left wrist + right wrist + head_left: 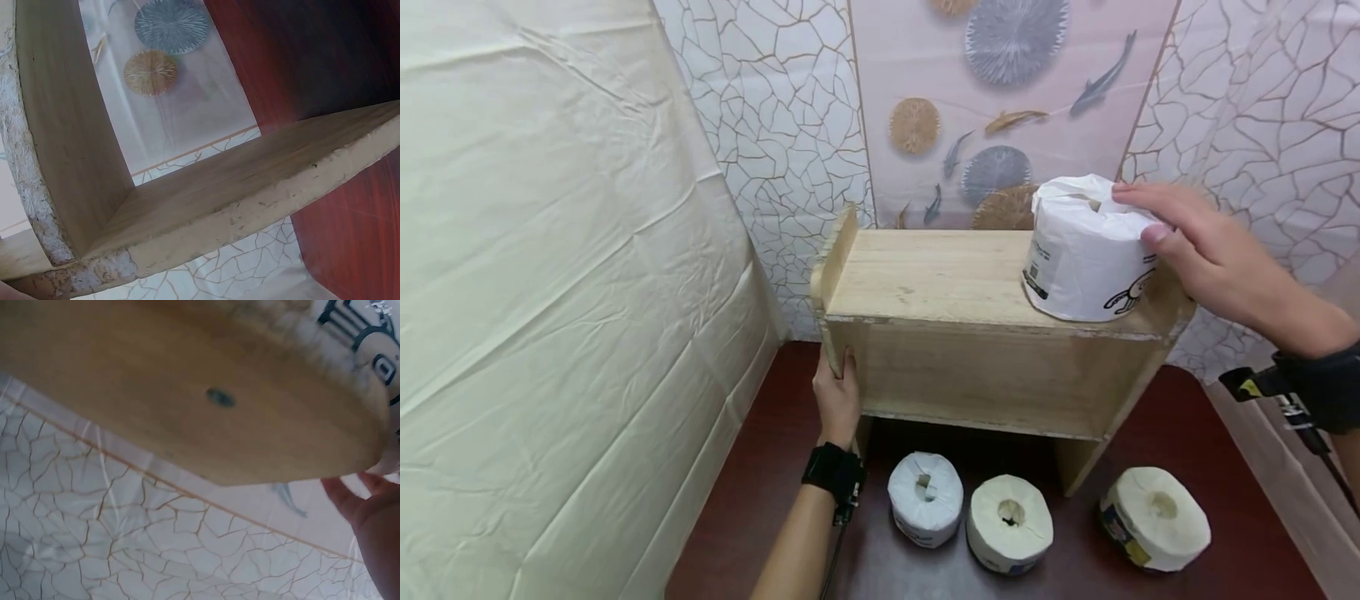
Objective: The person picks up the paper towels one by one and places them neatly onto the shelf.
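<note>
A small two-tier wooden shelf (pixel 940 275) stands on the table in the head view. My left hand (pixel 838 396) grips its left side panel, thumb on the inner face. A white-wrapped toilet paper roll (pixel 1086 258) with black printing sits upright at the right end of the top board. My right hand (pixel 1217 258) holds this roll at its upper right, with fingers over the top edge and the thumb against the side. In the right wrist view, the outer face of the right side panel (pixel 187 406) fills much of the picture, with fingertips (pixel 340 494) beyond it.
In front of the shelf, three more toilet paper rolls stand on the dark red table (pixel 722 517): a white one (pixel 925 500), a cream one (pixel 1010 525) and another cream one (pixel 1153 517) to the right. A cream cloth (pixel 587 292) hangs at the left; patterned sheets (pixel 782 100) hang behind.
</note>
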Action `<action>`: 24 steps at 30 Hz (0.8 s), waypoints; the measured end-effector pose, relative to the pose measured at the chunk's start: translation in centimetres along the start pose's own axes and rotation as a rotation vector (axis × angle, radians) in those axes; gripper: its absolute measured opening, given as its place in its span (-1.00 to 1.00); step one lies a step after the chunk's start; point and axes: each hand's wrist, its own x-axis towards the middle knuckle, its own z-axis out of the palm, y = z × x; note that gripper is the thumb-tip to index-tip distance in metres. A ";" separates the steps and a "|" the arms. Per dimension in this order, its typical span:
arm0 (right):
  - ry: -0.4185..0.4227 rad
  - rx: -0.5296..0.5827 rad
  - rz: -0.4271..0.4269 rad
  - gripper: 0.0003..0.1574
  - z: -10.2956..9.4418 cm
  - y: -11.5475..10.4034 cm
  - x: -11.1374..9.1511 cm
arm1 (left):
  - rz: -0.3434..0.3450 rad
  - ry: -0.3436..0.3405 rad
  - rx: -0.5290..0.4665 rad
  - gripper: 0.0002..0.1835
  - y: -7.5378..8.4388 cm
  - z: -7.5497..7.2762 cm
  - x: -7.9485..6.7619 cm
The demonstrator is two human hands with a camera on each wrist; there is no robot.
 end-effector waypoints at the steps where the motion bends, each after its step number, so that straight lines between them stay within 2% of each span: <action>1: -0.014 0.003 0.004 -0.40 -0.1 0.2 -0.1 | 0.001 -0.002 0.000 -0.53 0.0 0.0 0.0; 9: -0.076 -0.016 -0.024 -0.02 -0.4 1.2 -0.2 | 0.011 0.012 0.034 -0.51 -0.1 -0.6 0.0; 17: -0.060 -0.024 -0.014 -0.17 -0.2 1.4 -0.2 | -0.017 0.009 0.030 -0.49 -0.1 -0.4 -0.5; 24: -0.048 -0.056 0.008 -0.22 -0.4 1.6 0.0 | 0.012 0.025 0.019 -0.50 -0.2 0.2 -0.2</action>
